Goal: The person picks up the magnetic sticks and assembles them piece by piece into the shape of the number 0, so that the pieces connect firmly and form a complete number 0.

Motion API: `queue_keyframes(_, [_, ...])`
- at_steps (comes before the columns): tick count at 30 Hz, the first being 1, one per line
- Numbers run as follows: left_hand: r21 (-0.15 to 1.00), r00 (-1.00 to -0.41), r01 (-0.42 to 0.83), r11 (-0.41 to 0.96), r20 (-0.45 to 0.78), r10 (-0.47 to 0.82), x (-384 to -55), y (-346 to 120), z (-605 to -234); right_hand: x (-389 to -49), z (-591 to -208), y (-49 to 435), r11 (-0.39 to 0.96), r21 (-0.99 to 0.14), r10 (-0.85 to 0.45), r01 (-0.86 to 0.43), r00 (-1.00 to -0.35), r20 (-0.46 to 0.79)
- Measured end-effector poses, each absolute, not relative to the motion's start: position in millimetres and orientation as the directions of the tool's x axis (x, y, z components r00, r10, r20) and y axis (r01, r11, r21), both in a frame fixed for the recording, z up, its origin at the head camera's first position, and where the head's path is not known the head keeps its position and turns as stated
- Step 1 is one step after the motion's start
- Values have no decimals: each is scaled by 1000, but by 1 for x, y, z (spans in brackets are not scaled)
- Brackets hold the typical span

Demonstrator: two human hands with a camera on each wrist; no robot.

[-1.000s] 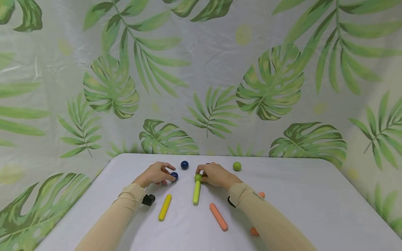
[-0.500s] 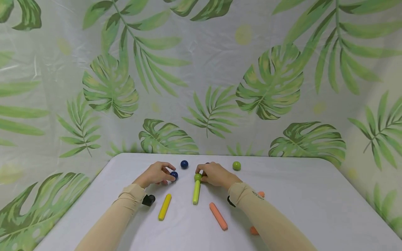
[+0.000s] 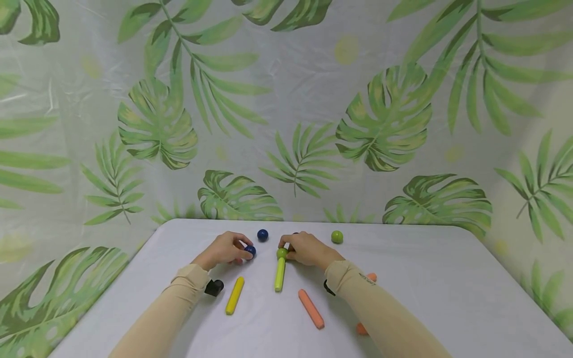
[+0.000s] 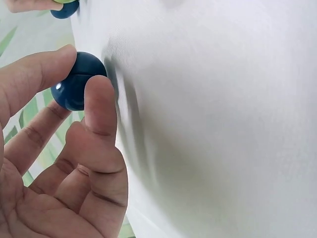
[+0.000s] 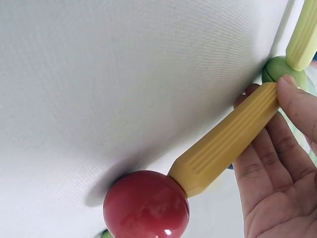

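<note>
My left hand (image 3: 226, 247) pinches a dark blue ball (image 4: 79, 82) between thumb and fingertips, just above or on the white cloth; I cannot tell which. At the middle of the table, my right hand (image 3: 306, 248) grips a green ball (image 3: 282, 253) with thumb and fingers. A lime-yellow stick (image 3: 279, 274) runs from that ball toward me. In the right wrist view, a ribbed darker yellow stick (image 5: 225, 139) reaches from the green ball to a glossy red ball (image 5: 147, 206); the right thumb lies at the joint. The hand hides both in the head view.
Behind my left hand sits another blue ball (image 3: 262, 235). A second green ball (image 3: 337, 237) stands farther right. Nearer me lie a yellow stick (image 3: 235, 296) and a coral stick (image 3: 311, 309). More coral pieces (image 3: 362, 328) show partly under my right sleeve.
My left hand has shifted slightly right with the blue ball, its fingers drawn closer round it. The right hand and the loose pieces stay put.
</note>
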State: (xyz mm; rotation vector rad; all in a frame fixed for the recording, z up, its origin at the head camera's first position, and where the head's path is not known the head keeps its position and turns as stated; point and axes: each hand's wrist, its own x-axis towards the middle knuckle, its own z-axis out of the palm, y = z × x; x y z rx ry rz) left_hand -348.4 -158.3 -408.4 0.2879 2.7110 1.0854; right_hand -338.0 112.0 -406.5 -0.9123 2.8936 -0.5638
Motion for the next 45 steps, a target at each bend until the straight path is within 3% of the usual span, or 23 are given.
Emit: queue_keyframes(45, [678,-891,263,687,-102,442,-287,-129,-396,-339,-408,112,761,-375,-549,-529,-833,61])
